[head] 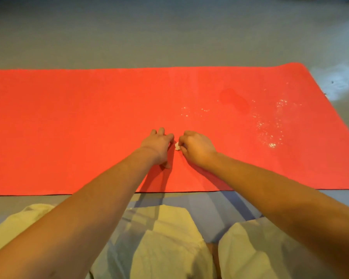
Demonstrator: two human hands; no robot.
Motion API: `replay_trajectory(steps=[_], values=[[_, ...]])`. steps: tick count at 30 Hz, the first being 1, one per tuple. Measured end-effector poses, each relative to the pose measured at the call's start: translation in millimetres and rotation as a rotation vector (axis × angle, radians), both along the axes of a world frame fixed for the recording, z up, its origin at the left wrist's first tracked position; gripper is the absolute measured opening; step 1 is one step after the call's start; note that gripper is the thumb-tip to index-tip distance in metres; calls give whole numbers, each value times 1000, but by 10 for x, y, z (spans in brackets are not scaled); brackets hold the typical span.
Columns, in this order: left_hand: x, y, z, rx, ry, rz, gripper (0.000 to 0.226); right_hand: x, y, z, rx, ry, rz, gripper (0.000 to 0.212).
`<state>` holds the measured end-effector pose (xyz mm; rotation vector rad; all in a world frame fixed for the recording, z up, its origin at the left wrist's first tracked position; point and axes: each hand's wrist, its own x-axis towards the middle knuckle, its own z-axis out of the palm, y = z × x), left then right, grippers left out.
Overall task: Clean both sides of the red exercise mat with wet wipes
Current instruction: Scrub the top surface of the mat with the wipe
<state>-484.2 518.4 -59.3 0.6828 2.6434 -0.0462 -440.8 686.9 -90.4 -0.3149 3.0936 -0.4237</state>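
Observation:
The red exercise mat (69, 121) lies flat across the grey floor in front of me. White specks (270, 125) are scattered over its right part, beside a darker damp patch (235, 99). My left hand (158, 147) rests on the mat near its middle, fingers spread and touching the surface. Just right of it, my right hand (195, 149) has its fingers curled round a small crumpled white wipe (177, 146), pressed down on the mat.
Grey floor (169, 37) surrounds the mat. A pale whitish smear (336, 81) marks the floor past the mat's right end. My knees in light trousers (165, 238) are close to the mat's near edge.

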Motion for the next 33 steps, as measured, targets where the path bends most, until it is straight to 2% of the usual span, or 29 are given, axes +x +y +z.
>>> replay_trajectory(steps=[3, 6, 9, 12, 15, 17, 21, 24, 26, 29, 33], values=[[-27, -75, -69, 36, 2, 1, 124, 28, -65, 7, 19, 12, -19, 17], [-126, -99, -99, 22, -57, -8, 147, 402, -58, -54, -18, 19, 113, 17], [-259, -49, -97, -27, -118, -24, 154, 680, 4, -70, 32, 17, 261, 8], [-318, 19, -115, -22, -119, -14, 153, 459, 22, -25, -1, -19, 214, 8], [-346, 27, -130, -18, -122, -20, 146, -10, 32, -40, -18, 26, 71, 14], [-386, 12, -128, -10, -99, -33, 130, -343, 56, -46, 22, 54, -7, 16], [-561, 48, -145, 108, -74, 25, 63, -664, 62, -25, 79, 79, -113, 12], [-680, 16, -268, 269, 50, 93, 30, -473, 40, -88, 101, 113, -46, 11], [-737, -4, -394, 377, 126, 125, 29, -288, 76, -115, 69, 135, 42, 8], [-707, 35, -581, 471, 224, 148, 56, -201, 168, -154, 79, 168, 144, 3], [-605, 90, -797, 483, 392, 136, 62, -657, 240, -181, 64, 184, 86, 10]])
